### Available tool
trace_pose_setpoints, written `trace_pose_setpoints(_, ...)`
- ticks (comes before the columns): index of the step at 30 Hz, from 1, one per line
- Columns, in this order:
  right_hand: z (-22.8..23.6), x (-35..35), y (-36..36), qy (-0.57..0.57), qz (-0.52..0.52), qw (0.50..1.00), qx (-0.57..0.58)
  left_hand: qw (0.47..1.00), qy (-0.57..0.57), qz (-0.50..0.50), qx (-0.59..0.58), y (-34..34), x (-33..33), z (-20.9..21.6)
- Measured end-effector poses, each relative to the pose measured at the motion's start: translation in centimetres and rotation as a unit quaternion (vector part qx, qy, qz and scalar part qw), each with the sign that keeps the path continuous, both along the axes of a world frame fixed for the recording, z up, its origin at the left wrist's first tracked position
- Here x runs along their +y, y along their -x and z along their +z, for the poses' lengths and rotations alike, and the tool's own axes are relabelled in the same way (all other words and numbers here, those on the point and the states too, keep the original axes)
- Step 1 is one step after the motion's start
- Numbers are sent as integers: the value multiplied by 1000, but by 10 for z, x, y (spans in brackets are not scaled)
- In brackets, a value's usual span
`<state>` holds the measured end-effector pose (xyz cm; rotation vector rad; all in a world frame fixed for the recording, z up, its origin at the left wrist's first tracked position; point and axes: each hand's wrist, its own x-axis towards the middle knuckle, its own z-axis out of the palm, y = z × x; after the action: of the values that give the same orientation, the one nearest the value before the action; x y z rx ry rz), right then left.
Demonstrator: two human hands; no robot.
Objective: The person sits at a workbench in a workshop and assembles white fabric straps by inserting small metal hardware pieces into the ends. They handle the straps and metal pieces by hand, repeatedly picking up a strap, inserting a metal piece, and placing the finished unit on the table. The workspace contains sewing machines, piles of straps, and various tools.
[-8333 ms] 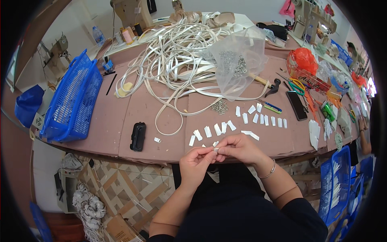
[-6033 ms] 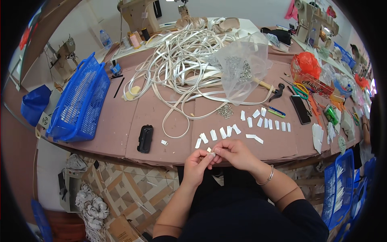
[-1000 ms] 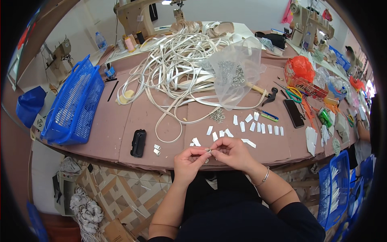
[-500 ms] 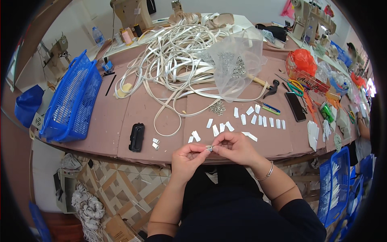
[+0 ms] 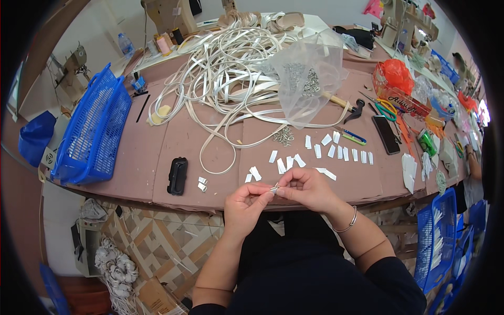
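My left hand [image 5: 245,207] and my right hand [image 5: 306,190] meet at the table's near edge, fingertips pinched on a small white strip [image 5: 274,189]. A bit of metal seems to show at its top, but the fingers cover most of it. Just beyond lie several short white strips [image 5: 281,166], spread in loose rows to the right. A little heap of metal rings [image 5: 284,136] sits behind them. To the left, two small white pieces [image 5: 202,187] rest beside a black oblong case [image 5: 177,176]; the nearer piece appears to carry a metal ring.
A tangle of long white straps [image 5: 226,79] covers the table's back, with a clear bag of metal parts [image 5: 307,79] on it. A hammer [image 5: 356,111], a cutter [image 5: 350,136], scissors [image 5: 387,111] and a phone [image 5: 386,135] lie right. Blue baskets [image 5: 94,131] stand at the left.
Both hands stay nearly in place, with the fingertips drawn slightly closer together over the white strip. The strips and rings on the table have not moved.
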<state>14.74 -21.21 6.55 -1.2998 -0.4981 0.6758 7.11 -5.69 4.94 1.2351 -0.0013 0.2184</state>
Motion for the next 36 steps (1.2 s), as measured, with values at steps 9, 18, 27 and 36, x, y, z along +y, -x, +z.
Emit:
trace_pose_setpoints(9,-1,1,4,-6,-9,1000,10,999,36,-9,-7,0,-2,-1)
trace_pose_setpoints(18,1,4,6,-4,-21,1000,3,999,46,4,-3,0,-6,-2)
trace_pose_setpoints(27,1,4,8,2,-36,999,3,998,64,23,11,-1,-11,-1)
trace_pose_setpoints(36,2,4,10,-16,-39,999,17,993,106,31,29,-1,-11,-1)
